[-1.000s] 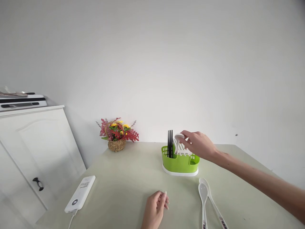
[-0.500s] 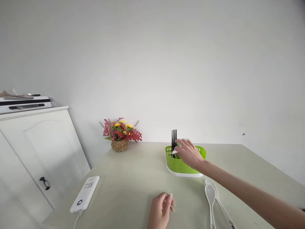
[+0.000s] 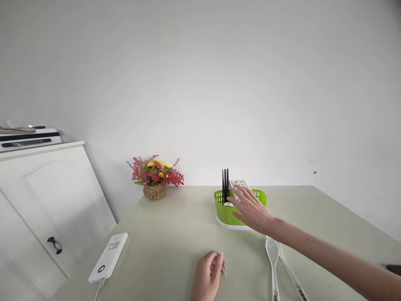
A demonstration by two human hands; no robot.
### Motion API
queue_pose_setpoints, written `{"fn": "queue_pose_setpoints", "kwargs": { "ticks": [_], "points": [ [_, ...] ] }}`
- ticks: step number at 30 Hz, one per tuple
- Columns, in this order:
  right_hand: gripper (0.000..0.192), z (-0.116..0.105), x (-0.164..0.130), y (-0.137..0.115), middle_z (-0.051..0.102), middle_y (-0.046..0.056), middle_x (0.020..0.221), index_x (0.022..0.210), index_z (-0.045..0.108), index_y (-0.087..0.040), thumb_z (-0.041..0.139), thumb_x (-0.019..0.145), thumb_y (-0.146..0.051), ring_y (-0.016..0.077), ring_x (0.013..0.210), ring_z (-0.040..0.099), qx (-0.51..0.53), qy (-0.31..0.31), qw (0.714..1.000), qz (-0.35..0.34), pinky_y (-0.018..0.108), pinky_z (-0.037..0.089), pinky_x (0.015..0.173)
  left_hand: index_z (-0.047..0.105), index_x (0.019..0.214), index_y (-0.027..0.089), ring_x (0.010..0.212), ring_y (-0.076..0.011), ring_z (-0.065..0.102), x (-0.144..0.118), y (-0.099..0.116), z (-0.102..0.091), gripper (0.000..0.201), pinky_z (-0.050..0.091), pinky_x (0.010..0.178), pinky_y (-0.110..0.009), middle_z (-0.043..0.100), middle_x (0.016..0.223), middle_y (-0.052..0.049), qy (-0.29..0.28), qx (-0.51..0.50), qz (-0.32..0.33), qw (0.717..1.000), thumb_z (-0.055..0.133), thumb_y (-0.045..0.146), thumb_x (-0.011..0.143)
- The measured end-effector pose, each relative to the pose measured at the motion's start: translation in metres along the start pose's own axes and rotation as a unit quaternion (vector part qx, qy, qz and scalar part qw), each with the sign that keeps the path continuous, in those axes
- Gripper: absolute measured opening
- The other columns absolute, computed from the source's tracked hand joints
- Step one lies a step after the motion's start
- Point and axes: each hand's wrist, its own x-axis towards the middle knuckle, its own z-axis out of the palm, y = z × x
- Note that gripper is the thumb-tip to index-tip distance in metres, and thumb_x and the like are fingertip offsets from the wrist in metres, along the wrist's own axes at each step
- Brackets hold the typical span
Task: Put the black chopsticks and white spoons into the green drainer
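Note:
My right hand (image 3: pixel 250 209) hovers in front of a green cutlery holder (image 3: pixel 224 213) on a pale green table (image 3: pixel 169 234), fingers spread and holding nothing. The holder stands on a white base and carries black chopsticks (image 3: pixel 224 186) upright at its left and white spoons (image 3: pixel 238 184) behind my fingers. Two white spoons (image 3: pixel 275 263) lie on the table just below my right wrist. My left hand (image 3: pixel 208 274) rests on the table near the front edge, fingers loosely curled with nothing in them.
A white power bank (image 3: pixel 108 258) with a cable lies at the table's left front. A small wicker basket of red and yellow flowers (image 3: pixel 154 177) stands at the back left by the wall. A white cabinet (image 3: pixel 46 200) stands left of the table.
My right hand held a white spoon above the holder, lowered it in, let go and drew back toward me, now open. My left hand stayed put.

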Motion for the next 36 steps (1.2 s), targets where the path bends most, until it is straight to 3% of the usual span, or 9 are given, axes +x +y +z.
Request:
{"fn": "queue_pose_setpoints", "kwargs": {
  "ticks": [4, 8, 10, 13, 16, 19, 29, 33, 36],
  "points": [
    [0.059, -0.021, -0.036, 0.01, 0.047, 0.014, 0.154, 0.151, 0.042, -0.025, 0.051, 0.095, -0.012, 0.0309, 0.143, 0.043, 0.028, 0.029, 0.996, -0.08, 0.051, 0.045, 0.113, 0.062, 0.076, 0.021, 0.068, -0.0174, 0.068, 0.0, 0.0, 0.0, 0.046, 0.052, 0.066, -0.024, 0.073, 0.079, -0.004, 0.003, -0.001, 0.002, 1.0, 0.045, 0.055, 0.101],
    [0.049, -0.031, -0.079, 0.029, 0.062, 0.01, 0.137, 0.139, 0.052, -0.027, 0.04, 0.096, -0.007, 0.026, 0.121, 0.062, 0.027, -0.01, 0.989, -0.145, 0.045, 0.054, 0.098, 0.061, 0.075, 0.021, 0.068, -0.0174, 0.068, 0.001, 0.003, 0.0, 0.046, 0.051, 0.064, -0.024, 0.072, 0.079, -0.004, 0.001, -0.002, 0.001, 1.0, 0.045, 0.056, 0.101],
    [0.039, -0.028, -0.097, 0.04, 0.067, 0.009, 0.126, 0.128, 0.059, -0.027, 0.04, 0.097, -0.011, 0.0248, 0.105, 0.068, 0.026, -0.066, 0.992, -0.107, 0.044, 0.057, 0.089, 0.061, 0.075, 0.021, 0.068, -0.0175, 0.068, 0.002, 0.004, -0.001, 0.046, 0.05, 0.064, -0.024, 0.072, 0.079, -0.004, 0.001, 0.0, -0.002, 1.0, 0.046, 0.056, 0.1],
    [0.031, -0.016, -0.119, 0.058, 0.067, 0.008, 0.124, 0.122, 0.06, -0.028, 0.042, 0.099, -0.023, 0.024, 0.096, 0.071, 0.064, -0.149, 0.987, 0.018, 0.044, 0.058, 0.081, 0.061, 0.075, 0.021, 0.068, -0.0177, 0.067, 0.003, 0.005, -0.001, 0.045, 0.052, 0.066, -0.025, 0.071, 0.079, -0.004, 0.0, -0.003, -0.003, 1.0, 0.046, 0.056, 0.1],
    [0.032, 0.001, -0.134, 0.073, 0.067, 0.007, 0.128, 0.125, 0.059, -0.031, 0.044, 0.097, -0.031, 0.0235, 0.094, 0.073, 0.138, -0.211, 0.956, 0.149, 0.043, 0.056, 0.081, 0.062, 0.076, 0.021, 0.069, -0.018, 0.067, 0.003, 0.004, -0.001, 0.045, 0.052, 0.068, -0.025, 0.072, 0.079, -0.004, -0.003, -0.003, -0.004, 1.0, 0.046, 0.055, 0.1],
    [0.033, 0.018, -0.142, 0.081, 0.07, 0.006, 0.122, 0.125, 0.059, -0.03, 0.045, 0.095, -0.035, 0.0225, 0.091, 0.074, 0.178, -0.232, 0.93, 0.224, 0.04, 0.055, 0.079, 0.062, 0.076, 0.021, 0.069, -0.0182, 0.067, 0.003, 0.004, -0.001, 0.045, 0.052, 0.067, -0.026, 0.071, 0.079, -0.005, -0.002, 0.001, -0.009, 1.0, 0.047, 0.056, 0.1],
    [0.024, 0.056, -0.136, 0.067, 0.077, 0.004, 0.101, 0.092, 0.068, -0.025, 0.048, 0.091, -0.037, 0.0206, 0.083, 0.072, 0.233, -0.234, 0.893, 0.306, 0.031, 0.047, 0.069, 0.063, 0.076, 0.02, 0.069, -0.0179, 0.065, 0.004, 0.001, -0.001, 0.045, 0.053, 0.068, -0.026, 0.07, 0.078, -0.004, -0.003, -0.002, -0.008, 1.0, 0.048, 0.056, 0.099],
    [0.023, 0.056, -0.134, 0.073, 0.077, -0.001, 0.075, 0.09, 0.069, -0.024, 0.047, 0.091, -0.031, 0.0172, 0.067, 0.072, 0.266, -0.235, 0.876, 0.325, 0.027, 0.047, 0.065, 0.062, 0.075, 0.02, 0.068, -0.0179, 0.065, 0.005, 0.004, -0.001, 0.046, 0.053, 0.068, -0.026, 0.069, 0.078, -0.005, -0.004, -0.002, -0.013, 1.0, 0.048, 0.057, 0.099],
    [0.025, 0.043, -0.133, 0.085, 0.077, 0.0, 0.072, 0.091, 0.069, -0.024, 0.046, 0.091, -0.033, 0.0183, 0.067, 0.073, 0.272, -0.218, 0.873, 0.34, 0.027, 0.047, 0.065, 0.063, 0.076, 0.02, 0.068, -0.0179, 0.065, 0.005, 0.004, -0.003, 0.046, 0.054, 0.068, -0.026, 0.069, 0.077, -0.005, -0.001, -0.002, -0.017, 1.0, 0.049, 0.057, 0.098]
  ]
}}
